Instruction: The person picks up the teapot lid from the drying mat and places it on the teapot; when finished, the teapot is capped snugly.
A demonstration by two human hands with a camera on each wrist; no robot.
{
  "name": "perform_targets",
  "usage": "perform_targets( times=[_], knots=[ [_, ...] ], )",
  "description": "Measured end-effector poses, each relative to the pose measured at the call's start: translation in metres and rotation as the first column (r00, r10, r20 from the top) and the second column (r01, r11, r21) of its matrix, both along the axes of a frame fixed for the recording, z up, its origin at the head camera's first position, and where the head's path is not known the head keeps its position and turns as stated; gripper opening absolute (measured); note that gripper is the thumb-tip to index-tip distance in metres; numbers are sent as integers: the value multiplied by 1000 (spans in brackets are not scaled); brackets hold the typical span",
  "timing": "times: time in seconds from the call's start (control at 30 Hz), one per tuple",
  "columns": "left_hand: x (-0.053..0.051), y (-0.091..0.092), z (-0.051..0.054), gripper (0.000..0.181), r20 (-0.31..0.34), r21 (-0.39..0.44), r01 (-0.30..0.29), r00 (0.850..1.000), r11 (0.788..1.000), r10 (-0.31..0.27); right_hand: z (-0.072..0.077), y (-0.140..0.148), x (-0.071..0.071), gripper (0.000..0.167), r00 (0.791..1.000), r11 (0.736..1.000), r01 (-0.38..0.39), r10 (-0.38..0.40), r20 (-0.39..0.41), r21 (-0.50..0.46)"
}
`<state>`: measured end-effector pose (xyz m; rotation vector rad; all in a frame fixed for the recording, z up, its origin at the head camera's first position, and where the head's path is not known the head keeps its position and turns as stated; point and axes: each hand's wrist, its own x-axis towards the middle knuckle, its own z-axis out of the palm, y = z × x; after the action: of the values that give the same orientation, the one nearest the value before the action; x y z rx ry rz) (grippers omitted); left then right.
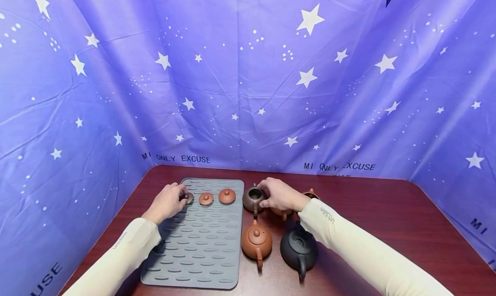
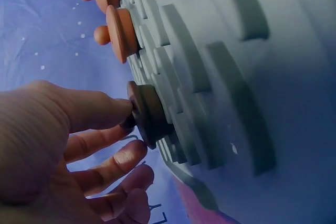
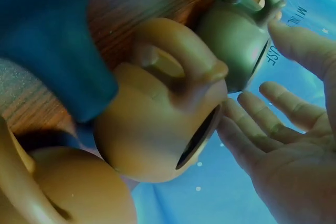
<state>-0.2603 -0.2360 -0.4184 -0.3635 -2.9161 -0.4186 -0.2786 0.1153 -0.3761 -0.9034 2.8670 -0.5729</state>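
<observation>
The backdrop (image 1: 271, 80) hangs behind the table (image 1: 379, 218), presumably to screen off the surroundings. On the table, the ribbed grey mat (image 1: 191, 244) lies left of the teapots; its raised ridges would likely stop small parts sliding.

The black teapot (image 1: 298, 249) and the lidded orange teapot (image 1: 257, 244) stand nearest the wearer, lids fitted. Beyond them is a row of three: the outer orange teapot (image 3: 84, 182), the open orange teapot (image 3: 157, 124) and the brown teapot (image 3: 233, 43), whose mouth is uncovered. Their spacing appears to leave room for reaching in.

Right hand (image 1: 280, 194): fingers extended and spread beside the brown teapot, no grip closed. (Contact with the pot cannot be confirmed.) Left hand (image 1: 166, 201): thumb and forefinger pinch the knob of the brown lid (image 2: 148, 114), probably because the knob is its handling point. The lid is at the mat's far left, in line with the smaller orange lid (image 1: 206, 198) and larger orange lid (image 1: 227, 196); both sit knob upward, convenient for lifting.

Markings: the backdrop reads "MI ONLY EXCUSE", repeated at right across a fold. Print on the sleeves (image 1: 360, 248) resembles "LetsSlim". No maker's mark is legible on the teapots.
</observation>
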Motion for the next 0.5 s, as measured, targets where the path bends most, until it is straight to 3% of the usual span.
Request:
perform_targets(
  times=[0.17,0.37,0.5],
  knots=[
    [-2,0,-4,8,-37,-4,14,999,1000,-14,-4,-2,-5,49,999,999,41,-41,32,-1],
    [-3,0,-4,8,-69,-3,26,997,1000,-27,-7,-5,-10,46,999,999,33,-34,25,42],
    [-7,6,1,11,-138,20,85,987,996,-82,-6,-7,-11,45,998,997,55,-56,25,57]
  ],
)
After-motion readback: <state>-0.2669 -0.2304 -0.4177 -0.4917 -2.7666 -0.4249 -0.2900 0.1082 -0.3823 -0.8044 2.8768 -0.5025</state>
